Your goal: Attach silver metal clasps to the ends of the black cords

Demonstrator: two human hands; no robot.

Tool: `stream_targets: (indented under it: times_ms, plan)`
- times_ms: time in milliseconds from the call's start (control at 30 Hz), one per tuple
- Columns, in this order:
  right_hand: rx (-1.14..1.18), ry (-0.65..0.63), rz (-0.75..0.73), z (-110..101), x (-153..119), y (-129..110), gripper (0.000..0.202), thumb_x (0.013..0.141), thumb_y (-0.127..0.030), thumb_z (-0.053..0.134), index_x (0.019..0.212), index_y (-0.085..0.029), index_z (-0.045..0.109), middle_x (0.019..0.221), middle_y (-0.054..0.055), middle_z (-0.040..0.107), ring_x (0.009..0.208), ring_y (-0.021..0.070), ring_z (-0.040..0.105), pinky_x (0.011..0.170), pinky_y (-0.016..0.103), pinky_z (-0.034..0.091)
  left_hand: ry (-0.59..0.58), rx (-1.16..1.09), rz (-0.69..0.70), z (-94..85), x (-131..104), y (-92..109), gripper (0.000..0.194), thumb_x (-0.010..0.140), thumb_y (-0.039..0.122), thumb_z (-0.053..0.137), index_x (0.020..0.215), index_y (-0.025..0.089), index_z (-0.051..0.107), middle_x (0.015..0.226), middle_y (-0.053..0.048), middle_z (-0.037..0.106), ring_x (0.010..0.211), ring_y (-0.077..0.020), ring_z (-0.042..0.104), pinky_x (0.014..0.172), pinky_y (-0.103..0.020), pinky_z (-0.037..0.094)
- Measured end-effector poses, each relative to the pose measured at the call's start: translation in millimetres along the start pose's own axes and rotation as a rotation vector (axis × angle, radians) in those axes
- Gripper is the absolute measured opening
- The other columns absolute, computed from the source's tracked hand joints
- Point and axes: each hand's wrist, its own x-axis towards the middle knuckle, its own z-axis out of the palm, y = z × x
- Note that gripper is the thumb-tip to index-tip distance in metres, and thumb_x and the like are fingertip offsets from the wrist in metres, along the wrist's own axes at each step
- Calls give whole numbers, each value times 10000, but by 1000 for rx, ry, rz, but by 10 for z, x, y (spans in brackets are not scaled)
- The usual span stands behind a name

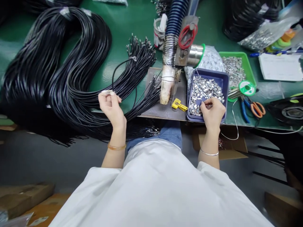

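Parts bin well stocked; cable work appears unfinished

Head view, the only one supplied. The right hand (213, 112) is inside the blue bin (213, 75), thumb and fingers drawn together at the small metal pieces (208, 88). Whether a piece is pinched there cannot be determined; the hand covers its own fingertips. The left hand (112, 105) is raised at the table's front edge, fingers curled, beside the black cables (59, 78). One strand runs up from behind it, but whether that strand is gripped cannot be told.

Location of work: the cables lie in long bundles on the left of the table (120, 25), with a tied fan of ends (139, 63) toward the middle. A smaller group of ends (153, 90) reaches onto the metal plate (156, 112), near the yellow clip (179, 104).

Progress, in judgement: a piece is being selected. Much cable and many pieces are on hand, so considerable work is probably left. The finished count cannot be established; end fittings are too small to inspect.
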Motion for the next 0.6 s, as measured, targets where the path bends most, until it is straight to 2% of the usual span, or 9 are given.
stream_targets:
  times_ms: [67,133,200,233,300,367,433,533,600]
  plan:
    - [26,18,-16,7,0,-8,109,782,-217,620,700,-224,548,734,-9,606,644,155,528,708,321,424,-200,14,60,-32,-83,166,197,876,319,745,821,171,627,868,-9,686,529,-38,479,518,-195,413]
    - [56,52,-35,26,2,-31,101,788,-225,612,708,-227,550,745,-6,611,643,155,531,687,317,429,-383,39,-6,-50,-124,266,160,860,305,769,860,167,689,775,-1,676,519,-47,497,482,-189,388]
    - [82,79,-47,53,5,-63,85,784,-223,604,717,-229,552,751,-4,613,639,155,534,666,313,434,-257,-30,-159,-46,-89,257,111,901,286,722,892,190,667,590,61,568,437,-42,442,415,-170,325]
    - [88,82,-52,66,5,-79,79,781,-221,603,720,-230,554,751,-3,614,637,156,536,660,313,436,-181,-97,-291,-39,-48,222,139,891,270,728,850,209,610,567,77,576,394,-42,427,387,-167,315]
    - [89,75,-56,85,4,-102,78,777,-225,604,717,-231,554,747,-1,614,630,158,535,652,316,439,-191,-122,-450,-22,46,135,203,913,264,688,800,205,530,671,25,700,443,-66,551,443,-171,437]
    - [91,63,-54,91,1,-113,86,783,-235,608,715,-234,554,748,2,620,627,161,540,644,316,442,-253,-215,-632,-1,108,93,212,905,249,694,807,198,513,840,-29,770,590,-86,667,568,-183,536]
    - [100,61,-50,88,-3,-111,90,790,-240,612,719,-236,555,756,4,629,621,161,544,636,315,444,-329,-271,-731,42,123,128,196,895,245,705,819,188,534,798,-12,739,588,-77,651,555,-172,518]
    - [98,65,-50,85,-9,-96,96,793,-238,620,722,-237,556,764,5,637,606,159,539,642,320,448,-493,-275,-731,196,147,293,143,934,272,660,858,173,589,561,78,513,413,-51,443,405,-166,358]
    - [98,68,-50,87,-15,-86,94,795,-236,622,725,-237,559,762,4,640,597,158,533,644,323,448,-642,-238,-654,363,227,439,98,967,246,624,907,169,622,538,92,431,395,-51,384,388,-170,310]
